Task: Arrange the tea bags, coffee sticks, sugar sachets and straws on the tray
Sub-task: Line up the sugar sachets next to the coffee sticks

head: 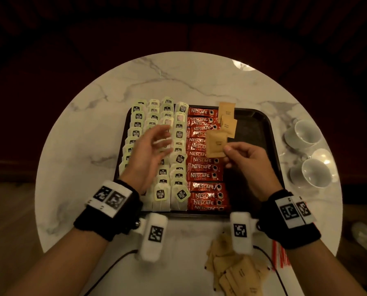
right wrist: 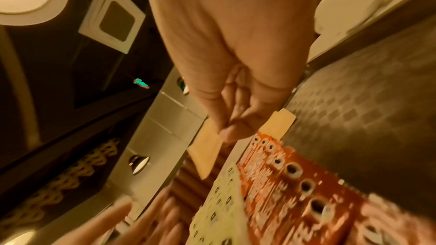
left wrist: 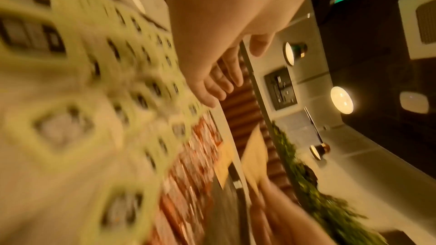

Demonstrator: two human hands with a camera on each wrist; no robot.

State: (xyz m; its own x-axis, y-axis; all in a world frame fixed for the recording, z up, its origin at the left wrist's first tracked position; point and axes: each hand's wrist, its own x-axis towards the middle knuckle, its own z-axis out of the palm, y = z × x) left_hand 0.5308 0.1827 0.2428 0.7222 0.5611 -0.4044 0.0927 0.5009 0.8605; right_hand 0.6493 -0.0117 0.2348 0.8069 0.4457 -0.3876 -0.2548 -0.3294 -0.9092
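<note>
Loose brown sugar sachets lie in a heap at the bottom centre of the head view, on the marble table and off the tray, with red-and-white straws just to their right at the lower right. Above them, in the middle of the frame, the dark tray already carries columns of tea bags on its left part and a column of red coffee sticks down its centre. Two sachets sit at the tray's upper middle, just right of the coffee sticks; the rest of that right part is bare.

So the step in hand seems to be the sugar column. At centre right, the right hand pinches one sachet by its edge between thumb and fingers, holding it above the coffee sticks, just below the two placed ones. At centre left, the left hand hovers over the tea bags with fingers spread and relaxed, holding nothing.

The next move likely calls for shifting the held sachet slightly toward the right of the frame, clear of the coffee sticks, and laying it flat below the second sachet, perhaps overlapping it as those two overlap. The heap and the straws are not yet placed. Two white cups stand on the table at the right edge, beside the tray.
</note>
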